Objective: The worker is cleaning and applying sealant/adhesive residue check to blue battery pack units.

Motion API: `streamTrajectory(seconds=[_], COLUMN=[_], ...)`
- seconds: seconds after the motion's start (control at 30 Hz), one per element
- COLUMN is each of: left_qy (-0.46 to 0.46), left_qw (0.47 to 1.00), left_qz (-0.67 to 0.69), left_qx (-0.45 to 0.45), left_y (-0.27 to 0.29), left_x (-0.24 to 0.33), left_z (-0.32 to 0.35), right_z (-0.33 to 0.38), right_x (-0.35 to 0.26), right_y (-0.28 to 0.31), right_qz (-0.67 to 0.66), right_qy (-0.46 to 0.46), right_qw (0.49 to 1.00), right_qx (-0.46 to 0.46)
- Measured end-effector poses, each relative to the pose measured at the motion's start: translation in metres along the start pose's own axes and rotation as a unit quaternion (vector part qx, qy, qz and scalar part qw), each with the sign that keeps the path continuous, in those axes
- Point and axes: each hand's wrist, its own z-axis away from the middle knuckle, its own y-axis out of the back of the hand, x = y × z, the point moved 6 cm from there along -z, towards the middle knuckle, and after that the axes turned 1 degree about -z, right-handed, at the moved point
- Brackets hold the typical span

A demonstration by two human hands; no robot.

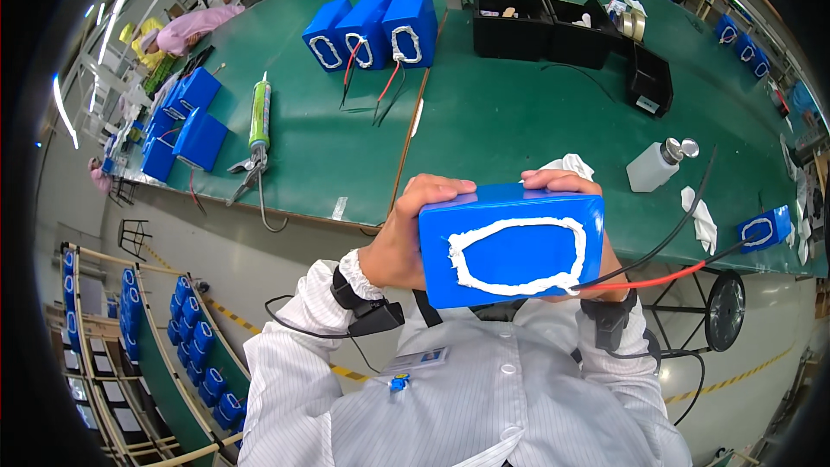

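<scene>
Between my two hands is a blue battery pack, lifted in front of my chest at the table's near edge. A white ring of sealant runs round its facing side. From the ring's lower right corner come a red wire and a black wire, stretching off to the right. My left hand wraps the pack's left end, fingers over the top edge. My right hand grips the right end, its fingertips on top and the rest mostly hidden behind the pack.
Three blue packs stand at the table's far side; more sit at left. A sealant gun, pliers, black bins, a white pump bottle and tissue lie around. A rack fills the lower left; a stool is right.
</scene>
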Motion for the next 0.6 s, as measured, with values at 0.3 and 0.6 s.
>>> streamTrajectory(seconds=[0.3,0.6], left_qy=[0.036,0.156], left_qw=[0.998,0.935], left_qz=[0.005,0.002], left_qx=[0.042,0.319], left_y=[-0.009,-0.047], left_x=[0.009,-0.014], left_z=[0.011,0.03], right_z=[-0.008,-0.026], right_x=[0.003,0.006], right_y=[0.001,-0.035], right_qz=[-0.091,-0.016], right_qy=[-0.009,-0.117], right_qw=[0.995,0.959], right_qx=[-0.028,0.258])
